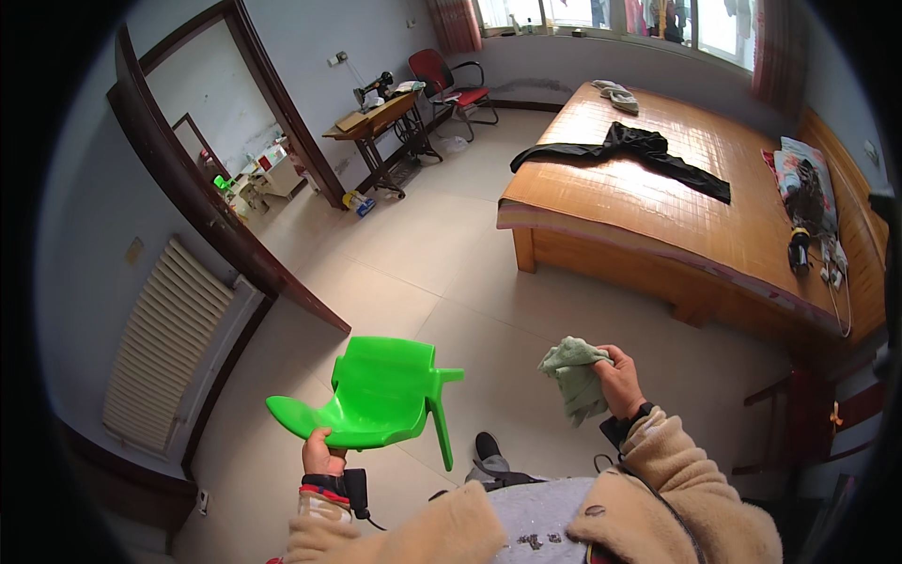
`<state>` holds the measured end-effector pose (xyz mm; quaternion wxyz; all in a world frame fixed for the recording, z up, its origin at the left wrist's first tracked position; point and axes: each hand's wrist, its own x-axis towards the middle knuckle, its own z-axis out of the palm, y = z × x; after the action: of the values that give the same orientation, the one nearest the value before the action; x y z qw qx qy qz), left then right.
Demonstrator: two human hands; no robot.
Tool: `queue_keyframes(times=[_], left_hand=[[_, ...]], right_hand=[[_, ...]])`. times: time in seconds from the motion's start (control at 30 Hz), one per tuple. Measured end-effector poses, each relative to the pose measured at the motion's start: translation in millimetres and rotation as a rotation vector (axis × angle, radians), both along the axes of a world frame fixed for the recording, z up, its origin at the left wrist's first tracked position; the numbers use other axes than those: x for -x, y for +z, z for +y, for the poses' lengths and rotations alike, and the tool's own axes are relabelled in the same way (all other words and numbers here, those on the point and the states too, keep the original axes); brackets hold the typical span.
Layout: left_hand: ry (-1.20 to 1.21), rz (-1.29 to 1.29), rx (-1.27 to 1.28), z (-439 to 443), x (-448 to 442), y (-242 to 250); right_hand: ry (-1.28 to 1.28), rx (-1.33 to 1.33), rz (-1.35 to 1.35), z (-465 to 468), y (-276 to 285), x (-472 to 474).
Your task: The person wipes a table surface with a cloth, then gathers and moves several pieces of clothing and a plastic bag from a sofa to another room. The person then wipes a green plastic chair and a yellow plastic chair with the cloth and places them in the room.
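My left hand (324,455) grips the near edge of a small green plastic chair (384,391). The chair is tilted above the tiled floor (451,317), its backrest turned away from me and two of its legs sticking out to the right. On the right, my right hand (620,384) holds a crumpled pale green cloth (578,377), which hangs down from the fingers. Both hands are apart, in front of my body. Part of the left hand's fingers is hidden under the chair.
A bed (599,233) carries black trousers (634,155) and a hair dryer (799,250). A sewing machine (373,90) on its treadle table and a red chair (451,81) stand by the far wall. On the left are a radiator (169,345) and an open door (211,197).
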<state>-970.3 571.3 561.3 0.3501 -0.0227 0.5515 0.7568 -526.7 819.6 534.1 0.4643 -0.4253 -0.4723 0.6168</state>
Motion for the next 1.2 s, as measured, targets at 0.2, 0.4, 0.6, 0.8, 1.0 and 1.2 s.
queue_keyframes(times=[0.2, 0.4, 0.6, 0.8, 1.0, 1.2], left_hand=[[-0.004, -0.041, 0.034, 100.8, 87.3, -17.4], [-0.091, -0.069, 0.05, 216.0, 154.6, -4.1], [-0.175, -0.003, 0.039, 354.7, 221.3, -6.4], [-0.208, 0.033, 0.108, 492.3, 294.0, 23.1], [-0.273, -0.004, 0.049, 620.6, 356.9, 40.8], [-0.4, 0.076, 0.001, 792.4, 414.9, 28.2]], right_hand=[[-0.053, 0.054, 0.048, 96.2, 18.6, 112.8], [-0.024, 0.007, 0.003, 196.9, 31.1, 176.3], [-0.036, 0.044, 0.108, 330.2, 14.1, 241.3], [-0.074, 0.13, 0.261, 470.2, 25.1, 309.9], [-0.055, 0.134, 0.208, 585.5, 25.9, 370.6], [-0.209, 0.123, 0.218, 691.8, 11.7, 425.8]])
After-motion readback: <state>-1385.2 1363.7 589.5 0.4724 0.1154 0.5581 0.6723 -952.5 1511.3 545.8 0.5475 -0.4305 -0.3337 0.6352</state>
